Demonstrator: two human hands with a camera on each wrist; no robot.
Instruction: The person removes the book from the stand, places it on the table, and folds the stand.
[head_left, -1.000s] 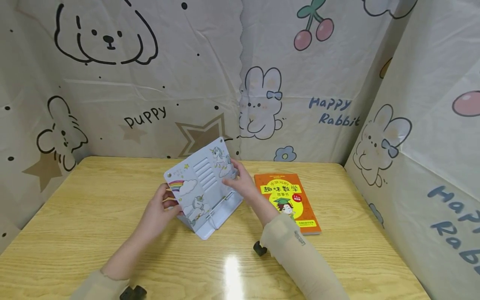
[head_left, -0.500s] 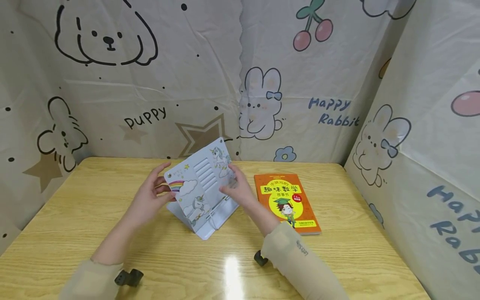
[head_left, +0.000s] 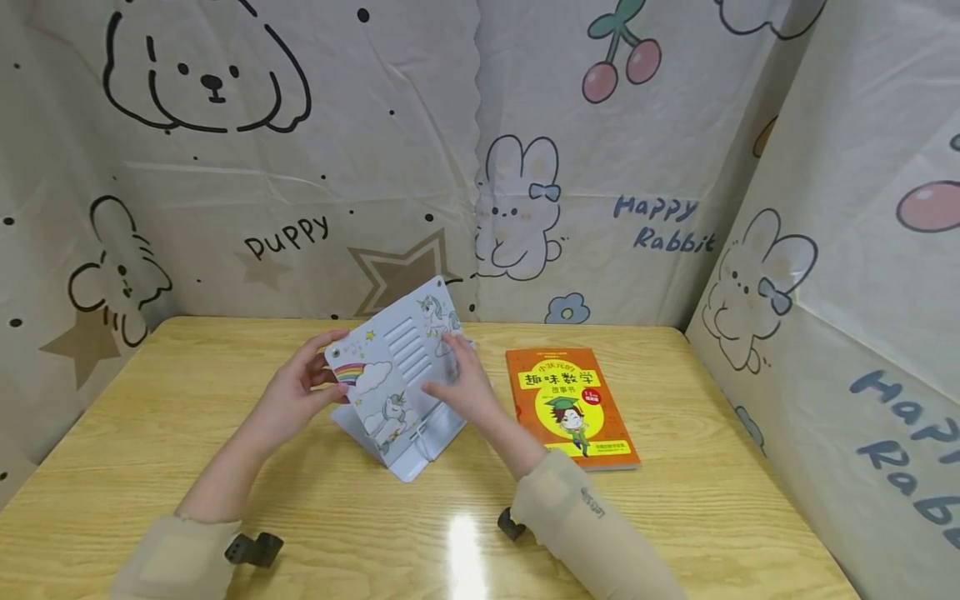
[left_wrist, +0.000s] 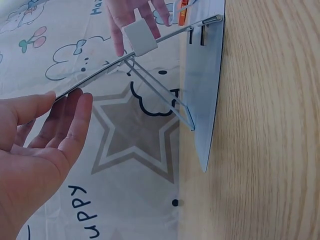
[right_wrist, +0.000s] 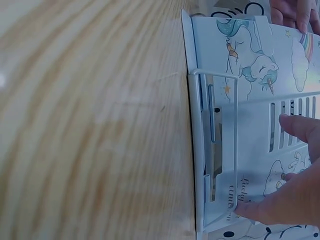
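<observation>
A white book stand point(head_left: 375, 379) with unicorn, rainbow and cloud prints stands on the table, its panel tilted back. My left hand point(head_left: 288, 400) pinches the panel's left edge between thumb and fingers. Behind the panel, a wire prop point(left_wrist: 162, 97) reaches down to the flat base point(left_wrist: 202, 90), as the left wrist view shows. My right hand point(head_left: 472, 387) lies over the panel's right front, fingers extended. In the right wrist view its thumb point(right_wrist: 297, 125) is at the slots, and a fingertip is near the wire page holder point(right_wrist: 236, 145) by the bottom ledge.
An orange book point(head_left: 611, 425) with a cartoon figure on its cover lies flat to the right of the stand. The wooden table point(head_left: 360, 550) ends at a printed cloth backdrop point(head_left: 337, 167) behind, with another cloth side at right.
My left hand has shifted up and left along the panel's edge. My right hand has moved left from the right edge onto the panel's front. The stand stays about where it was.
</observation>
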